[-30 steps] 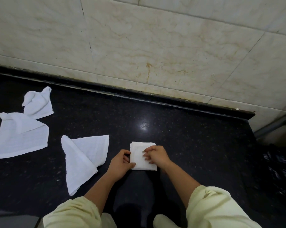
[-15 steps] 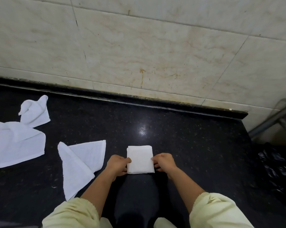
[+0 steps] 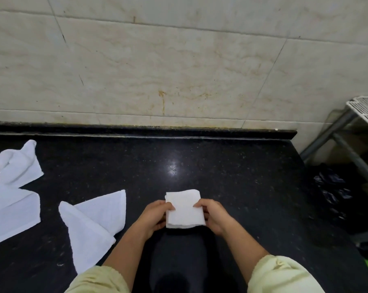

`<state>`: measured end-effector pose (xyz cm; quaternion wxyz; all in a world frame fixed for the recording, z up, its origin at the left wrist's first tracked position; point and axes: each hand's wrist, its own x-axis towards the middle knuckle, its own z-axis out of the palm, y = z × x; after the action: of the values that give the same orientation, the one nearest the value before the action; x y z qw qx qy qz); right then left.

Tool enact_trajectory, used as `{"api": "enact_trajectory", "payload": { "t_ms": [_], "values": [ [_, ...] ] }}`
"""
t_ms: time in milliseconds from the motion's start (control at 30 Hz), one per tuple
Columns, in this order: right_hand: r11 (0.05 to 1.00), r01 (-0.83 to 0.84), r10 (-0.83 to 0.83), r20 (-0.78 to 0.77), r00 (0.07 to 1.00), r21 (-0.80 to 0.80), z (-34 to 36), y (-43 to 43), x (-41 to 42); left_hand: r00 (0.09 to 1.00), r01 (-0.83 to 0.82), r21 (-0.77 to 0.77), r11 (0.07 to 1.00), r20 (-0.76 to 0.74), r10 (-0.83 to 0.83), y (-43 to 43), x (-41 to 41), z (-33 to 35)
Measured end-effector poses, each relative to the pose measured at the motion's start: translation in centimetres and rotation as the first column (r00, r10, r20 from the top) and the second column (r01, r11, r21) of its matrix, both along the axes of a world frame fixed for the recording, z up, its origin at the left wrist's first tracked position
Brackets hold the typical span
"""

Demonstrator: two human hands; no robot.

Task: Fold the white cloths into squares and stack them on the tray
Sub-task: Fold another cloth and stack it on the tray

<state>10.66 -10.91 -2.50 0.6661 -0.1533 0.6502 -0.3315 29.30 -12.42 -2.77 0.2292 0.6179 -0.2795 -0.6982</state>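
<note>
A small folded white cloth (image 3: pixel 184 209) is held just above the black counter (image 3: pixel 231 187) in front of me. My left hand (image 3: pixel 153 216) grips its left edge with the thumb on top. My right hand (image 3: pixel 213 214) grips its right edge the same way. Three more white cloths lie loosely folded to the left: one (image 3: pixel 94 225) beside my left arm, a larger one (image 3: pixel 9 212) at the left edge, and a crumpled one (image 3: pixel 18 163) behind it. No tray is in view.
A tiled wall (image 3: pixel 178 70) rises behind the counter's raised back edge. A metal rack with a white wire shelf (image 3: pixel 364 108) stands to the right, beyond the counter's end. A black plastic bag (image 3: pixel 333 189) lies below it.
Both hands went from pressing the folded cloth on the counter to gripping its side edges and lifting it slightly. The view tilted up and right, bringing the rack into sight.
</note>
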Motion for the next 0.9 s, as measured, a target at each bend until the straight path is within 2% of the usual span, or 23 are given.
{"api": "enact_trajectory", "payload": {
  "t_ms": [133,267,367,567,900],
  "values": [
    [0.996,0.056,-0.051,0.07,0.996,-0.076,1.4,0.7,-2.0,0.996,0.014,-0.062,0.998,-0.083,-0.019,-0.3,-2.3,0.5],
    [0.983,0.092,-0.079,0.09,0.993,-0.158,3.0,2.4,-5.4,0.971,0.073,-0.02,0.997,-0.227,-0.075,0.4,-5.4,1.0],
    [0.97,0.127,-0.112,0.081,0.99,-0.207,4.2,3.9,-9.1,0.942,0.117,-0.042,0.992,-0.312,-0.124,1.3,-9.0,1.7],
    [0.947,0.181,-0.179,0.032,0.983,-0.267,6.6,7.0,-18.7,0.933,0.202,-0.154,0.967,-0.272,-0.238,3.3,-18.2,4.1],
    [0.928,0.101,-0.147,-0.104,0.984,-0.359,12.2,12.1,-36.3,0.923,0.192,-0.273,0.943,-0.275,-0.267,7.0,-34.6,9.1]
  ]
}}
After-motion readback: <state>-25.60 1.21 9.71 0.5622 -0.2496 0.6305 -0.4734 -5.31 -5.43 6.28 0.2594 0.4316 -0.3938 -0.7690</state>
